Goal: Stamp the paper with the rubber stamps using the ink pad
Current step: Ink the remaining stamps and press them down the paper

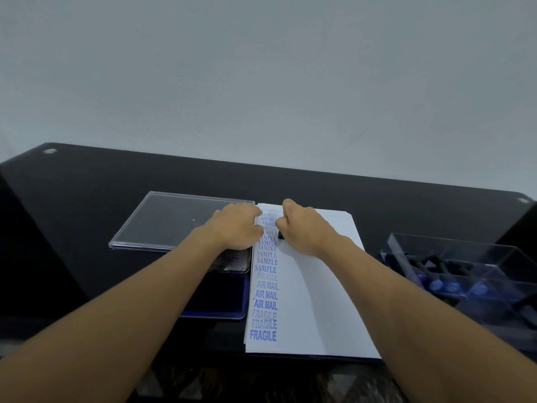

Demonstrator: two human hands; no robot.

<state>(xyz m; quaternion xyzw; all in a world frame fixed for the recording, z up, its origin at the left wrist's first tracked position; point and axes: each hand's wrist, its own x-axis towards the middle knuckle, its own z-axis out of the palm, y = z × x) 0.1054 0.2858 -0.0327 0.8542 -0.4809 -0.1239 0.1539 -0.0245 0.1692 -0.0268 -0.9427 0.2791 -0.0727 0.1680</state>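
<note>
White paper is lying flat on the black table, centre-right. A column of blue imprints is running up its left edge: FRAGILE nearest, then AIR MAIL, SAMPLE, and AMENDED at the far end.

Right hand is curling into a fist round a black rubber stamp, of which only a small dark bit is showing under the fist. It is pressing the stamp down on the paper just right of the column's far end, likely starting a second column.

Left hand is lying with fingers fairly straight, fingertips pressing on the paper's far left edge, probably pinning the sheet so it is not shifting under the stamp.

Open ink pad, blue, is sitting touching the paper's left side, near, so re-inking is a short reach. A clear plastic lid is lying far left, partly under the left hand.

A clear box with spare stamps is standing right of the paper, apart from it.
</note>
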